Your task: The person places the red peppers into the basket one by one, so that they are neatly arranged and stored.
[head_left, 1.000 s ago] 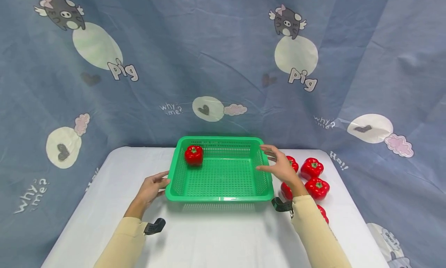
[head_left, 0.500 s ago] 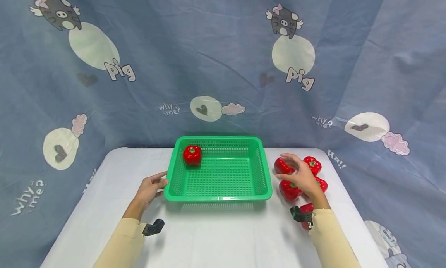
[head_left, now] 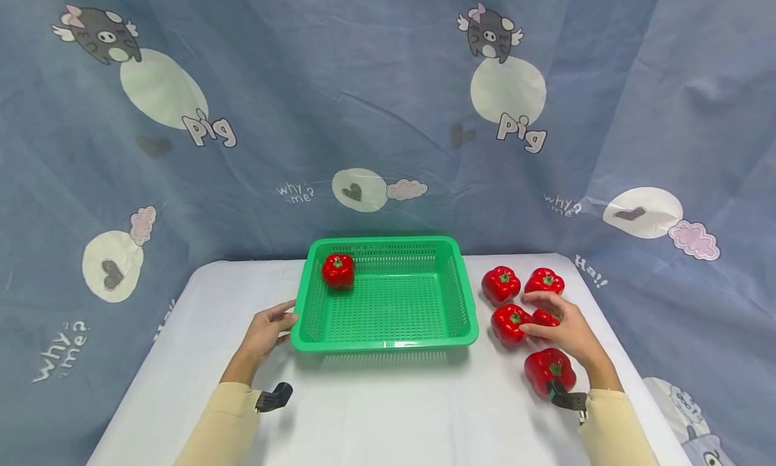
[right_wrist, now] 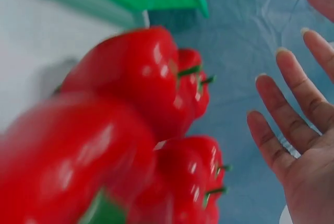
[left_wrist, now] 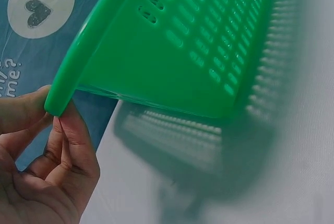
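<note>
My left hand [head_left: 262, 333] pinches the left rim of a green plastic basket [head_left: 388, 345], thumb on one side and fingers on the other in the left wrist view. One red bell pepper [head_left: 338, 272] sits in the basket's back left corner. Over the group of red bell peppers on the right, my right hand [head_left: 566, 328] hovers with its thumb and fingers spread. It is nearest to a bell pepper [head_left: 547, 317] that it partly hides. In the right wrist view the fingers [right_wrist: 297, 80] are extended, with nothing held, beside the peppers.
Several bell peppers stand right of the basket: one at the back [head_left: 500, 285], one behind the hand [head_left: 543, 280], one near the basket [head_left: 508, 326] and one in front [head_left: 545, 370]. A blue printed cloth [head_left: 388, 116] hangs behind the white table [head_left: 388, 412].
My right hand has moved right from beside the basket's right rim to above the bell peppers, staying spread. My left hand stays at the basket's left rim.
</note>
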Demonstrator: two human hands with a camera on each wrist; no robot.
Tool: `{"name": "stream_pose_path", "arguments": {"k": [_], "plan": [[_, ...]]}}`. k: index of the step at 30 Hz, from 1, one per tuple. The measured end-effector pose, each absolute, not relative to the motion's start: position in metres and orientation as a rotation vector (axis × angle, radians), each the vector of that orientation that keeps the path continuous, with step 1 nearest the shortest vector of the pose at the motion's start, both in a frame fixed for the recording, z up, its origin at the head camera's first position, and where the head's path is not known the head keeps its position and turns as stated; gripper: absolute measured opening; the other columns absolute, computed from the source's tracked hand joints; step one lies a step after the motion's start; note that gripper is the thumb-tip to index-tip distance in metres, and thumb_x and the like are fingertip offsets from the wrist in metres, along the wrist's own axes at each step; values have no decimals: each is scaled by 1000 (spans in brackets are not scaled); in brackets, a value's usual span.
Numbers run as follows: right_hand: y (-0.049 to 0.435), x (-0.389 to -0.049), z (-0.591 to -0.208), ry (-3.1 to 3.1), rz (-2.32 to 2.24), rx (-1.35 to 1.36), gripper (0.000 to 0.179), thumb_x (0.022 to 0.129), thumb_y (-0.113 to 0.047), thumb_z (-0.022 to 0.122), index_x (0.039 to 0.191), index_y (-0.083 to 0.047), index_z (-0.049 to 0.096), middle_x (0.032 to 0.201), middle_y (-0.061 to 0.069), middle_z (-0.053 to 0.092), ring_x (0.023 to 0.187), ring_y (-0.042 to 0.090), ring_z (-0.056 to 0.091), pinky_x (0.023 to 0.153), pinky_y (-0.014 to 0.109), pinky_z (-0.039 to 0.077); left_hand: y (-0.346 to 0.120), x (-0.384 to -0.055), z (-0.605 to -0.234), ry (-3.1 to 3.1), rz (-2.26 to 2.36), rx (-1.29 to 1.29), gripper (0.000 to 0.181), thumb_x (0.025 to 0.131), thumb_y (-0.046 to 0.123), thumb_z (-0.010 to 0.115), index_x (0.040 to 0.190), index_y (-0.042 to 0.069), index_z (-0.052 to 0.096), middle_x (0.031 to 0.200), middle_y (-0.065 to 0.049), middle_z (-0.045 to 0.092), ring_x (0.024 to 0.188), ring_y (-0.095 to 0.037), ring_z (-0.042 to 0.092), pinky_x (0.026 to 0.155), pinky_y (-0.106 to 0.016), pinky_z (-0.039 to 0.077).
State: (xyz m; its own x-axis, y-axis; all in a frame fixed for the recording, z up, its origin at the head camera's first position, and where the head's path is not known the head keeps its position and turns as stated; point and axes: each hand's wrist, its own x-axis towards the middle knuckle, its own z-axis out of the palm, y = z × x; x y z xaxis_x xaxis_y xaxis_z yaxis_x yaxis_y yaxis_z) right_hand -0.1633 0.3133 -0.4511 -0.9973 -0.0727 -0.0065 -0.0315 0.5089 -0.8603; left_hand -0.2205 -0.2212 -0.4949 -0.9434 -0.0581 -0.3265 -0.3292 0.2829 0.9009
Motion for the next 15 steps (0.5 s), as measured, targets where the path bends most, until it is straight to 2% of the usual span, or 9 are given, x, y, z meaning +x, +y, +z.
{"name": "stream_pose_path", "arguments": {"k": [3,11,15], "plan": [[321,-156,-457,2701,-1510,-81,62,73,-29,75,126,-10,47,127,15,48,117,35,43,85,46,48,-222,-220,-495,2321,1723,-346,54,87,25,59,136,10,42,111,-12,54,91,-16,57,80,-33,50],[335,-136,-469,2699,-1489,-82,56,75,-20,74,124,-7,49,126,16,46,118,37,37,88,63,38,-221,-219,-491,2317,1703,-362,50,90,20,56,136,9,40,112,-11,53,88,-12,57,79,-29,50],[337,-127,-479,2770,-1431,-79,55,75,-21,74,123,-7,52,123,14,48,116,32,39,87,60,41,-221,-219,-490,2311,1709,-361,51,90,22,56,136,9,40,111,-9,53,87,-10,57,78,-28,50]]}}
